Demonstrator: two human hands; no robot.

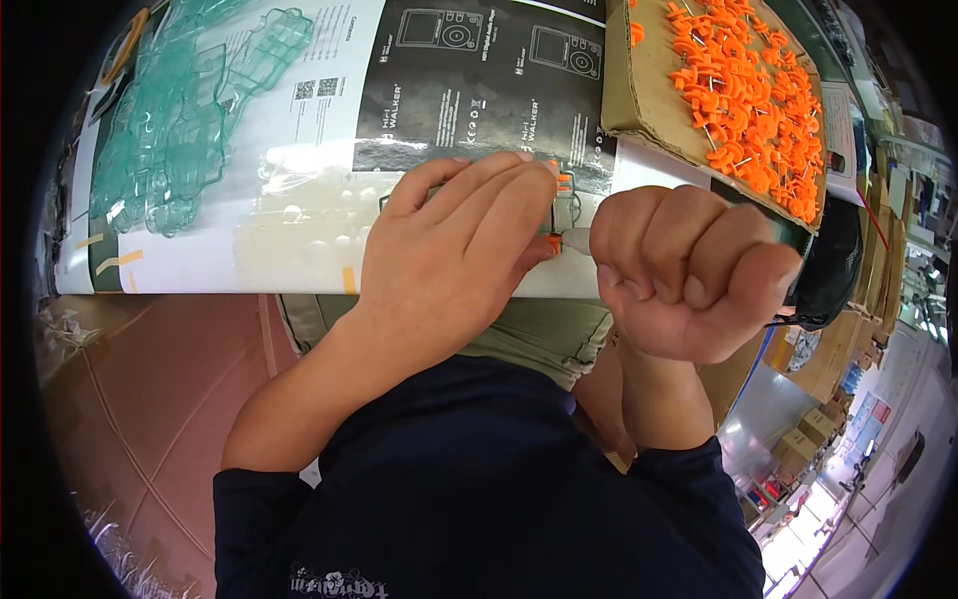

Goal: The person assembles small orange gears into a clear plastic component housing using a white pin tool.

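Observation:
My left hand [454,235] is closed over a clear greenish plastic part [569,205] at the table's near edge, covering most of it. Small orange pieces [555,244] show on this part beside my left thumb and fingertips. My right hand [689,270] is curled into a fist just to the right. From its finger side a pale, tapered tip [577,240] points at the lower orange piece and seems to touch it. The rest of the thing in my right fist is hidden, so its kind cannot be made out.
Clear green moulded plastic parts [185,130] lie in a pile at the left. A cardboard box [624,90] at the back right holds many orange plastic pieces [748,100] with thin metal pins. Printed sheets [479,100] cover the table. A black bag [836,270] hangs at the right.

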